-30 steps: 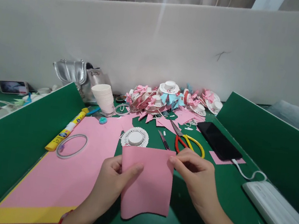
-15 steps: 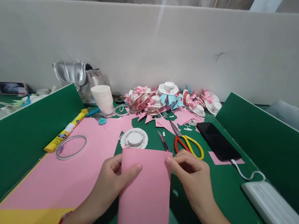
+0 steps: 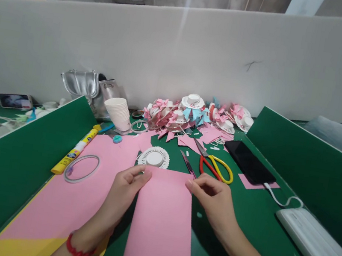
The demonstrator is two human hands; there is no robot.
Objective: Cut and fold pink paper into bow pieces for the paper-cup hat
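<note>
A strip of pink paper (image 3: 162, 226) hangs between my hands, its lower end running past the bottom of the view. My left hand (image 3: 127, 188) pinches the top left corner between thumb and fingers. At the top right corner, my right hand (image 3: 212, 197) pinches the same sheet. Just beyond the paper's top edge lies a white fringed paper disc with a cup base (image 3: 155, 159). A craft knife (image 3: 188, 163) and scissors with red and yellow handles (image 3: 217, 166) rest close beyond my right hand.
Larger pink sheets (image 3: 70, 207) with a roll of tape (image 3: 82, 169) lie left, beside a yellow glue tube (image 3: 72, 153). Stacked paper cups (image 3: 117, 113) and finished paper crafts (image 3: 189, 113) stand behind. A phone (image 3: 249, 162) and white power strip (image 3: 317, 250) sit right, between green dividers (image 3: 307, 167).
The lower part of the pink paper, folded up before, now extends downward as a longer strip. My left hand has moved up to the top left corner; my right hand shifted slightly left.
</note>
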